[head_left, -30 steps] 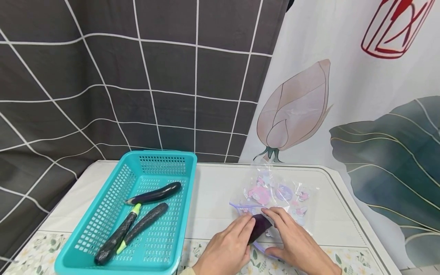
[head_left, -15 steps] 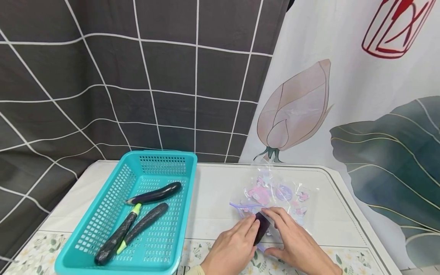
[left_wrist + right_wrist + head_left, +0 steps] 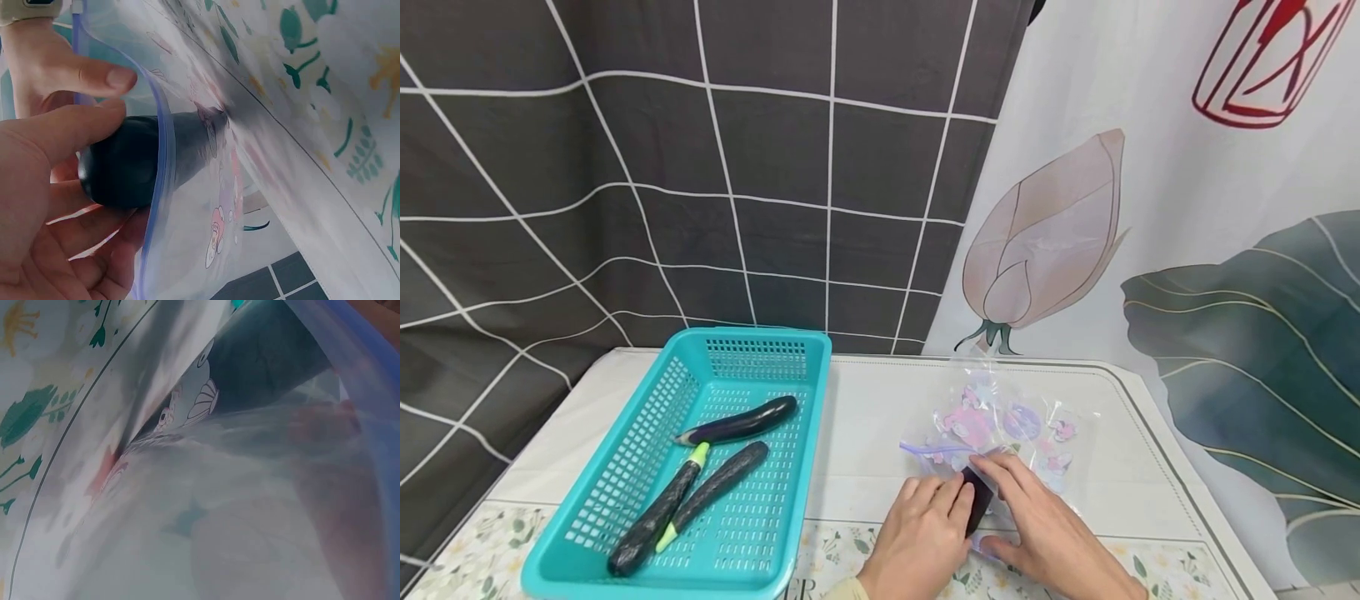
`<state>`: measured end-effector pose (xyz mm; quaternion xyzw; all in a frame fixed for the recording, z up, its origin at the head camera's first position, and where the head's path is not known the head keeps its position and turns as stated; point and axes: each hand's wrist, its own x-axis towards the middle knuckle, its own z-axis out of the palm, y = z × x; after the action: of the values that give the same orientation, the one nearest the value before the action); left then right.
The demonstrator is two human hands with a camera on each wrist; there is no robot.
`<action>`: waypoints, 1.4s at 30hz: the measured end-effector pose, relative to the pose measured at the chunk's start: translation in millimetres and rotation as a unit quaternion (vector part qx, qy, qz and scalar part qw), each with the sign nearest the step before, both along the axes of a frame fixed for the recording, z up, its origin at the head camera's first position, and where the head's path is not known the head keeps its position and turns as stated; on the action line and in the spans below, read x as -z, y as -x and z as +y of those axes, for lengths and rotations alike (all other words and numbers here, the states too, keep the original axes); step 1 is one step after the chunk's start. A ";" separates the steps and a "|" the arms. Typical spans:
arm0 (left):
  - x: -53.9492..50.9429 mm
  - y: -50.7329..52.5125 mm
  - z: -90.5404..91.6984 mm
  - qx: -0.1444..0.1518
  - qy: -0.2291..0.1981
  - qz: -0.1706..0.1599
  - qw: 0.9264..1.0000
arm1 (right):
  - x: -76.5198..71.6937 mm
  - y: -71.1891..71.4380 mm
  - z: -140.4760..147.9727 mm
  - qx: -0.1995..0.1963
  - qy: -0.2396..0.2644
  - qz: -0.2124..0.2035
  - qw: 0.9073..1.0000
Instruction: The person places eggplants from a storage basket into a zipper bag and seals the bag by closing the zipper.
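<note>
A dark purple eggplant [image 3: 977, 502] lies partly within a clear zip bag [image 3: 967, 423] printed with pink and purple figures. My left hand [image 3: 922, 527] grips its rounded outer end, thumb on one side and fingers on the other; the left wrist view shows that end [image 3: 119, 164] still outside the purple zip edge [image 3: 164, 134]. My right hand [image 3: 1051, 527] rests at the bag's mouth, its thumb and fingers spread wide apart. In the right wrist view, bag film fills much of the frame, with the dark eggplant [image 3: 265, 359] behind it.
To the left stands a turquoise perforated basket [image 3: 817, 417]. Inside it lie a glossy eggplant [image 3: 741, 422] and two dark ones with green ends, a thick one [image 3: 651, 523] and a slimmer one [image 3: 722, 483]. A grid-patterned curtain [image 3: 775, 150] hangs behind the table.
My left hand has shifted right, pushing the eggplant deeper into the bag, so less of it shows outside. The right hand has stayed nearly in place.
</note>
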<state>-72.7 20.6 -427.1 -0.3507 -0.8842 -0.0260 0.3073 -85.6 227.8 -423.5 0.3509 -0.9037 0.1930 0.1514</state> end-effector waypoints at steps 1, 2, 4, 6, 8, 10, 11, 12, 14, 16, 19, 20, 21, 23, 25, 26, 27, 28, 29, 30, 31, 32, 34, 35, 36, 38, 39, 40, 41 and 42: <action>0.5 0.4 0.4 -0.004 -0.002 -0.003 1.000 | 0.0 0.1 -0.2 0.000 0.000 0.008 1.000; 0.9 0.8 0.8 -0.009 -0.004 -0.005 1.000 | 0.0 0.2 -0.4 0.000 0.001 0.016 1.000; 1.0 1.5 1.4 -0.018 -0.009 -0.012 1.000 | -0.1 0.3 -1.2 0.001 0.003 0.028 1.000; 1.0 2.0 2.0 -0.025 -0.012 -0.018 0.999 | -0.2 -0.1 -1.8 0.005 0.004 0.036 0.999; 1.1 2.4 2.8 -0.028 -0.015 -0.022 0.999 | -0.4 -0.8 -2.1 0.009 0.003 0.040 0.999; 1.4 2.8 4.3 -0.029 -0.018 -0.023 0.999 | -0.6 -1.4 -1.9 0.014 0.002 0.041 0.999; 1.8 3.1 5.3 -0.029 -0.020 -0.021 0.999 | -0.7 -1.6 -1.7 0.016 0.000 0.041 0.999; 2.2 3.4 6.3 -0.028 -0.022 -0.017 0.999 | -0.8 -1.6 -1.5 0.018 -0.001 0.040 0.999; 3.4 4.0 8.5 -0.026 -0.029 -0.007 0.999 | -0.9 -1.6 -1.1 0.020 -0.002 0.037 0.999; 4.6 4.8 10.6 -0.026 -0.033 0.009 0.999 | -1.0 -1.5 -0.8 0.021 -0.001 0.036 0.999; 5.9 5.2 13.4 -0.031 -0.033 0.029 0.999 | -1.3 -1.2 -0.6 0.021 0.002 0.039 0.999; 6.1 5.0 14.1 -0.033 -0.031 0.034 0.998 | -1.4 -1.1 -0.6 0.020 0.003 0.042 0.999; 6.4 4.8 14.8 -0.036 -0.028 0.037 0.998 | -1.5 -0.9 -0.6 0.019 0.004 0.045 0.999; 6.6 3.9 16.3 -0.040 -0.020 0.035 0.998 | -1.6 -0.8 -0.7 0.018 0.005 0.050 0.999; 6.5 3.1 17.8 -0.044 -0.009 0.028 0.999 | -1.6 -0.7 -1.1 0.016 0.008 0.053 0.998; 6.2 2.7 18.5 -0.046 -0.003 0.023 0.999 | -1.6 -0.8 -1.3 0.016 0.010 0.053 0.998; 6.0 2.4 19.2 -0.047 0.003 0.017 0.999 | -1.7 -1.0 -1.4 0.017 0.010 0.052 0.998; 5.8 2.1 19.8 -0.047 0.010 0.011 0.999 | -1.8 -1.1 -1.7 0.018 0.011 0.050 0.999; 5.5 2.0 20.2 -0.047 0.017 0.005 0.999 | -1.9 -1.2 -1.9 0.020 0.010 0.048 0.999; 5.1 1.8 20.5 -0.047 0.024 -0.002 0.999 | -2.0 -1.3 -2.0 0.023 0.009 0.046 0.999; 4.9 1.8 20.7 -0.046 0.030 -0.010 0.998 | -2.2 -1.4 -2.1 0.026 0.007 0.045 0.999; 4.6 1.8 21.0 -0.045 0.037 -0.019 0.998 | -2.3 -1.3 -2.2 0.029 0.004 0.044 0.999; 4.0 1.8 21.3 -0.043 0.045 -0.033 0.998 | -2.4 -1.2 -2.4 0.034 0.002 0.043 0.999; 3.6 1.9 21.6 -0.042 0.048 -0.040 0.997 | -2.4 -1.1 -2.4 0.034 0.003 0.043 0.998; 3.2 1.8 21.9 -0.041 0.048 -0.045 0.997 | -2.4 -1.0 -2.5 0.033 0.005 0.044 0.998; 2.8 1.8 22.6 -0.043 0.045 -0.050 0.997 | -2.2 -0.7 -2.6 0.030 0.009 0.048 0.998; 2.9 1.8 23.1 -0.045 0.041 -0.049 0.997 | -2.0 -0.7 -2.7 0.027 0.012 0.049 0.998; 3.0 1.9 23.6 -0.047 0.035 -0.048 0.997 | -1.8 -0.5 -2.8 0.024 0.014 0.051 0.998; 3.6 2.2 24.1 -0.049 0.027 -0.048 0.997 | -1.7 -0.3 -2.9 0.021 0.017 0.053 0.998; 3.8 2.3 24.6 -0.051 0.019 -0.047 0.997 | -1.6 -0.1 -3.0 0.020 0.019 0.054 0.998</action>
<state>-75.0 45.2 -430.8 -0.3092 -0.9149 -0.0101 0.2595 -85.5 224.8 -421.9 0.3403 -0.8971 0.1874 0.2106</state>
